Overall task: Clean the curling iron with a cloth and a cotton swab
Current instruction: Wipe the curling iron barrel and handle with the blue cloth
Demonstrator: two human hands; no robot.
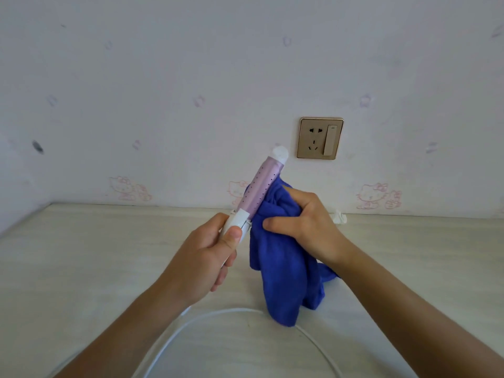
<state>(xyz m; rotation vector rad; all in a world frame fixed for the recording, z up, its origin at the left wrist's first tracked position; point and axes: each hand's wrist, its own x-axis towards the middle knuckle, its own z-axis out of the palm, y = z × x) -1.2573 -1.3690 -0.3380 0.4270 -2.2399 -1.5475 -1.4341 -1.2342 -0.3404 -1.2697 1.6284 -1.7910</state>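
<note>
The curling iron [260, 184] has a pale purple perforated barrel, a white tip and a white handle. It points up and to the right above the table. My left hand [207, 257] grips its white handle, thumb on top. My right hand [302, 227] holds a bunched blue cloth [283, 271] against the right side of the barrel's lower part. The cloth's loose end hangs down to the table. No cotton swab is plainly visible.
The iron's white cord [218, 315] loops across the pale wooden table [95, 255] near my forearms. A gold wall socket with a switch [319, 138] sits on the patterned wall behind. A small white object [339, 217] lies at the table's back edge.
</note>
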